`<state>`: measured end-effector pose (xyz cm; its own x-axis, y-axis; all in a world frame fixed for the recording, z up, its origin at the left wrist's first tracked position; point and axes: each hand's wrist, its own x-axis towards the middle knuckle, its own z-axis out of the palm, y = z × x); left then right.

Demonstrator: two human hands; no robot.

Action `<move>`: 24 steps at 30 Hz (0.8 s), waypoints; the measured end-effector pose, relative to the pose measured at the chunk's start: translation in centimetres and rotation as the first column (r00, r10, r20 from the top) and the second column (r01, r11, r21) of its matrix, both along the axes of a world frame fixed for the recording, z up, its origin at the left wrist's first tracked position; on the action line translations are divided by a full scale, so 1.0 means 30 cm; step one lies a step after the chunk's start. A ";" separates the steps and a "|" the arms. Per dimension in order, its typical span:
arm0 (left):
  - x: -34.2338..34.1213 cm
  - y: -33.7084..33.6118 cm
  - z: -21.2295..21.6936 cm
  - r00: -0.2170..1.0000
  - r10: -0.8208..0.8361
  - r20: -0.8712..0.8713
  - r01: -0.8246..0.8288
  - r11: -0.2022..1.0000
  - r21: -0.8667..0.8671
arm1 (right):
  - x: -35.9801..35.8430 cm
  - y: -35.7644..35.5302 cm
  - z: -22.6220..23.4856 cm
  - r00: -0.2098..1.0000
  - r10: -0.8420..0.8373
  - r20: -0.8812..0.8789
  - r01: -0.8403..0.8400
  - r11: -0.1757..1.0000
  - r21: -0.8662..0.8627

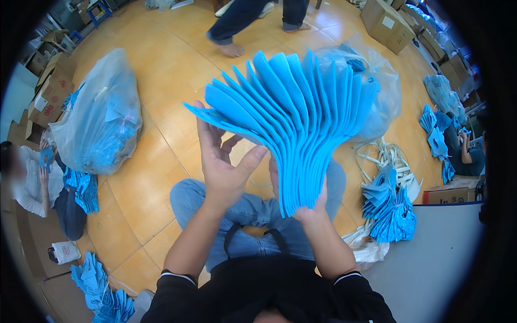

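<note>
A thick stack of blue soft sheet pieces stands upright in front of me, pressed together at its lower end and fanned out at the top. My right hand grips this narrow lower end, its fingers mostly hidden by the sheets. At the stack's left side, my left hand is open, with thumb and fingers spread. Its thumb tip lies close to the outermost sheet; whether they touch I cannot tell. The fingertips reach up behind the flared left edge. Below the stack are my crossed legs in jeans.
Clear plastic bags of blue pieces lie at left and behind the stack. Blue bundles and pale straps are at right. Seated people flank me left and right; another person's legs cross the far floor.
</note>
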<state>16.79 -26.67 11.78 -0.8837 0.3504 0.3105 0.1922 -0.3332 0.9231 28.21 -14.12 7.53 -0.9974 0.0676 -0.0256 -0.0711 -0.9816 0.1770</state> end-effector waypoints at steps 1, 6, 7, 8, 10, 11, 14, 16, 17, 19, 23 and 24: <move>-0.001 -0.002 0.002 1.000 -0.007 -0.011 0.007 1.000 0.004 | 0.001 0.002 -0.001 0.999 0.025 -0.041 -0.024 1.000 0.007; 0.000 -0.008 -0.001 0.998 -0.023 -0.056 0.024 0.999 0.021 | 0.003 0.011 -0.006 0.992 0.054 -0.113 -0.056 0.998 -0.021; 0.001 -0.008 -0.004 0.998 -0.026 -0.063 0.027 0.999 0.026 | 0.004 0.012 -0.008 0.997 0.040 -0.062 -0.042 0.998 -0.036; 0.000 -0.010 -0.007 0.997 -0.023 -0.073 0.025 0.999 0.023 | 0.006 0.012 -0.010 0.993 0.051 -0.110 -0.051 0.999 -0.002; 0.000 -0.013 -0.012 0.997 -0.032 -0.067 0.034 0.999 0.029 | 0.011 0.012 -0.016 0.999 0.018 -0.040 -0.016 0.999 0.046; 0.001 -0.015 -0.015 0.997 -0.035 -0.070 0.037 0.999 0.030 | 0.013 0.012 -0.018 0.998 0.025 -0.060 -0.021 0.998 0.056; 0.001 -0.019 -0.019 0.997 -0.029 -0.075 0.032 0.999 0.041 | 0.014 0.013 -0.020 0.997 0.028 -0.075 -0.023 0.997 0.074; 0.000 -0.021 -0.021 0.996 -0.020 -0.083 0.025 0.998 0.066 | 0.012 0.015 -0.017 0.991 0.052 -0.123 -0.041 0.995 0.090; 0.000 -0.021 -0.023 0.997 -0.026 -0.077 0.032 0.997 0.070 | 0.011 0.015 -0.013 0.993 0.045 -0.109 -0.030 0.991 0.132; -0.002 -0.022 -0.029 0.995 -0.034 -0.091 0.041 0.996 0.085 | 0.015 0.014 -0.003 0.996 0.035 -0.086 -0.016 0.978 0.206; 0.021 -0.039 -0.051 0.999 -0.007 -0.043 0.012 0.995 0.100 | 0.042 -0.007 0.017 1.000 0.013 -0.028 -0.009 0.987 0.160; 0.021 -0.036 -0.057 0.996 0.014 -0.092 -0.003 0.993 0.122 | 0.042 -0.007 0.021 0.999 0.014 -0.029 -0.008 0.985 0.170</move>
<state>17.41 -27.76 10.06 -0.8521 0.2977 0.4305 0.2778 -0.4399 0.8540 29.46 -14.34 8.17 -0.9982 0.0574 0.0156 -0.0573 -0.9983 0.0098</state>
